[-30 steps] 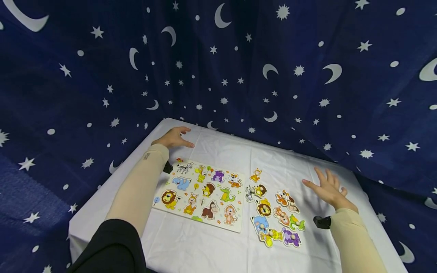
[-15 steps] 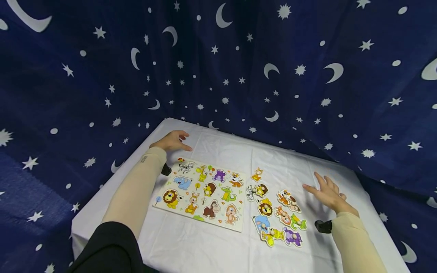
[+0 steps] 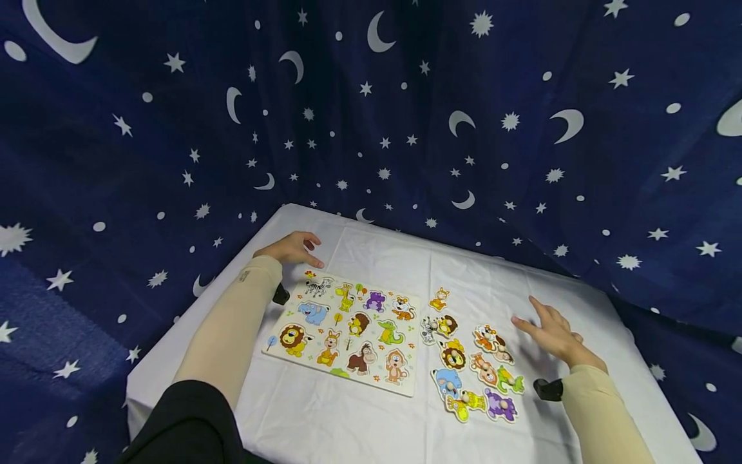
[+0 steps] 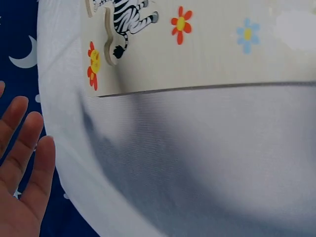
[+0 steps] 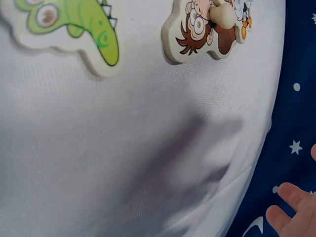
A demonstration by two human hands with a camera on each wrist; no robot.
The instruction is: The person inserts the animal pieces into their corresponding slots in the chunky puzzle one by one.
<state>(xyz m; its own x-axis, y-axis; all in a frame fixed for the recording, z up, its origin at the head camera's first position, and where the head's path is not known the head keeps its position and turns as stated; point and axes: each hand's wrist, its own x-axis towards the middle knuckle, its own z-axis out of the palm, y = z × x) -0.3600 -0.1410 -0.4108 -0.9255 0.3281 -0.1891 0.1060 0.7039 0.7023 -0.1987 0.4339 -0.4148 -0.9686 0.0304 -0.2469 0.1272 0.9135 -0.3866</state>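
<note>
My left hand (image 3: pixel 294 249) hovers past the far left corner of an animal puzzle board (image 3: pixel 362 381), holding nothing, thumb and fingers apart. In the left wrist view its spread fingers show beside the board's zebra picture (image 4: pixel 129 19). At the right my right hand (image 3: pixel 552 334) is over the cloth, fingers extended and nothing in them. Left of it lie loose knobbed animal pieces, among them a tiger (image 3: pixel 485 337), a crocodile (image 3: pixel 510 381) and a purple hippo (image 3: pixel 501 406). The right wrist view catches only some fingertips of that hand, near a brown monkey piece (image 5: pixel 190 37).
More pieces lie between board and right hand: a kangaroo (image 3: pixel 439 299) off by itself, a lion (image 3: pixel 453 355), an elephant (image 3: pixel 447 383) and a giraffe (image 3: pixel 458 408), several overlapping. A white cloth (image 3: pixel 336 428) covers the table. A dark blue star-and-moon curtain (image 3: pixel 371 116) hangs behind.
My left hand has come down and nearer to the board's far edge. The right hand has sunk slightly, its fingers closer together. Board and pieces stay in place.
</note>
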